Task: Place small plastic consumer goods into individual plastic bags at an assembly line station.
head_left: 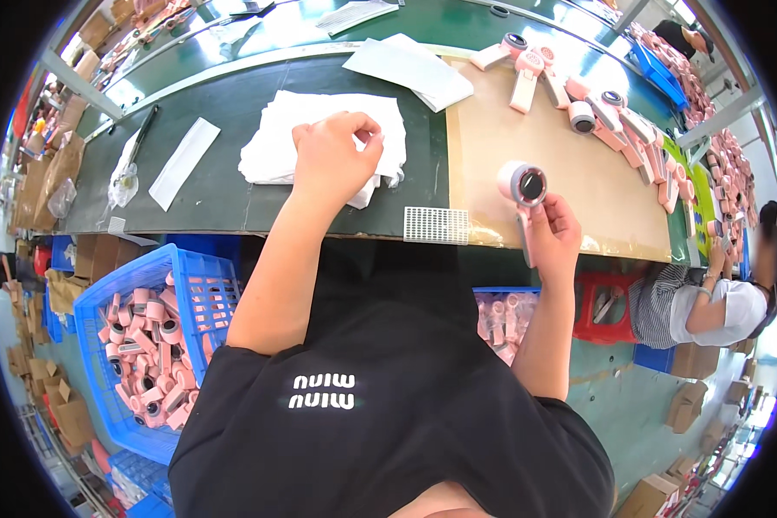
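Note:
My right hand [554, 235] grips a pink handheld fan [513, 180] by its handle, with the dark round face of its head turned up. It is over the front edge of a brown cardboard sheet [492, 129] on the bench. My left hand [340, 154] is over a pile of soft white sheets, cloth or thin bags [272, 138]. Its fingers are curled in a pinch, and whatever they hold, if anything, is too small to make out. Between the hands, a white sheet of small stickers [436, 225] lies along the bench edge.
Several pink fans [609, 121] lie at the far right of the cardboard. White papers [410, 69] and a strip [184, 164] rest on the green bench. A blue basket of pink fans [160, 345] stands lower left. Another person [708, 306] works at the right beside a red stool [600, 306].

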The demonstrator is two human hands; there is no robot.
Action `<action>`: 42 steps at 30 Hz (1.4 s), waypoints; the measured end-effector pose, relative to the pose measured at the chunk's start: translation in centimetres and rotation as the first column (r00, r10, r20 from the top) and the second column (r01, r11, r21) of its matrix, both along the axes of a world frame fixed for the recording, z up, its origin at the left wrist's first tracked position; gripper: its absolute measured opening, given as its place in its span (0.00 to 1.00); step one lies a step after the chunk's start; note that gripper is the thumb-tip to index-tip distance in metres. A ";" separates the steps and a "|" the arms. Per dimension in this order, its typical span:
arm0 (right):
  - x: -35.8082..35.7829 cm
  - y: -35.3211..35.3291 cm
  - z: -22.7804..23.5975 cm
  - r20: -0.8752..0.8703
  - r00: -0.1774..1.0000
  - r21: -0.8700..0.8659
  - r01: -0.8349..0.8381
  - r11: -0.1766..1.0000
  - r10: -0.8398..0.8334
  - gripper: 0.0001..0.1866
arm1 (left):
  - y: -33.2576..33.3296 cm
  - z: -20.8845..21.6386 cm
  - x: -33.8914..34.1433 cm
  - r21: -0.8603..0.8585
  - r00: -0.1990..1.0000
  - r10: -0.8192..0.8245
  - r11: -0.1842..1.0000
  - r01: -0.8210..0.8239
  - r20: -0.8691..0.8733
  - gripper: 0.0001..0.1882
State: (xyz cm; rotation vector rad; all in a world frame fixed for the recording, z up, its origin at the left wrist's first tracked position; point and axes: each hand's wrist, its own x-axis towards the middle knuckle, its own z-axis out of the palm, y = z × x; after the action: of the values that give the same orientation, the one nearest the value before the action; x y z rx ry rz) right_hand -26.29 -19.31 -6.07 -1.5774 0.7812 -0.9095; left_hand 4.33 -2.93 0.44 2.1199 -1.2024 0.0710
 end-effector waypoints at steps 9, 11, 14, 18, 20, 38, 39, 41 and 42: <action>7.3 2.3 3.5 0.187 0.966 -0.019 -0.178 0.984 0.179 0.15 | 0.9 -1.0 0.7 -0.098 0.999 0.049 0.994 -0.048 0.008 0.08; 10.4 2.9 4.7 0.196 0.952 -0.040 -0.233 0.972 0.236 0.15 | 1.0 -0.9 0.8 -0.042 0.999 0.053 0.998 -0.053 -0.002 0.08; 14.2 2.7 5.6 0.031 0.981 -0.055 -0.190 0.980 0.192 0.16 | 1.0 -0.6 0.5 -0.035 0.996 0.050 0.998 -0.053 -0.076 0.09; 16.5 2.7 5.1 -0.142 0.956 0.001 -0.260 0.966 0.257 0.14 | 0.8 -1.0 0.3 -0.097 0.983 0.146 0.983 -0.157 -0.113 0.09; 16.5 2.7 3.6 -0.270 0.924 -0.079 -0.303 0.950 0.272 0.14 | 0.5 -1.4 0.5 -0.280 0.974 0.083 0.950 -0.141 -0.209 0.08; 15.3 4.8 3.9 0.438 0.868 0.640 -0.483 0.597 0.233 0.17 | 4.0 -2.1 -6.6 -0.436 0.946 -0.224 0.846 0.307 0.232 0.01; 15.1 4.7 3.5 0.436 0.870 0.640 -0.480 0.600 0.231 0.17 | 4.1 -2.1 -6.9 -0.466 0.944 -0.227 0.826 0.316 0.239 0.02; 14.8 4.4 1.8 0.682 0.714 0.632 -0.684 0.365 0.157 0.17 | 4.4 -2.4 -7.2 -0.484 0.942 -0.259 0.809 0.333 0.214 0.02; 14.9 4.7 1.6 0.681 0.715 0.632 -0.683 0.366 0.159 0.17 | 4.6 -2.5 -7.3 -0.501 0.940 -0.283 0.796 0.341 0.191 0.02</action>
State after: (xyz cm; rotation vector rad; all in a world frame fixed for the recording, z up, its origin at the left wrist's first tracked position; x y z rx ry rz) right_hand -11.38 -14.57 -4.46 -0.4830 0.2520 -0.3382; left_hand -3.00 1.65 -2.10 1.4332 -1.3931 0.3328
